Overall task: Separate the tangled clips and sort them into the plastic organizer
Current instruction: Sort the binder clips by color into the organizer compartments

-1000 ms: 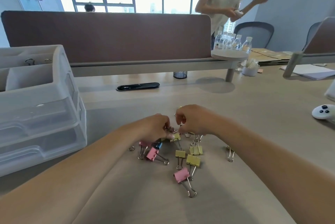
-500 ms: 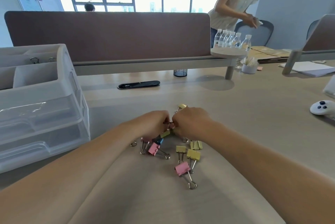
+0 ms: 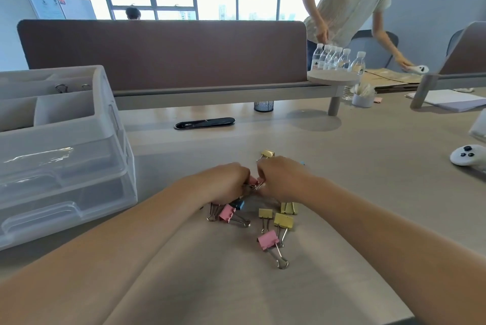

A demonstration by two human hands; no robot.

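The left hand (image 3: 226, 184) and right hand (image 3: 285, 180) both pinch 1 pink clip (image 3: 253, 181) between them. Just nearer the person lie loose clips (image 3: 282, 220); the plastic organizer (image 3: 79, 156) stands left.

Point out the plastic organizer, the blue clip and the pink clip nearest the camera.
plastic organizer (image 3: 60, 128), head view, front wall of top tray
blue clip (image 3: 239, 204), head view, its blue body
nearest pink clip (image 3: 268, 240), head view, its pink body
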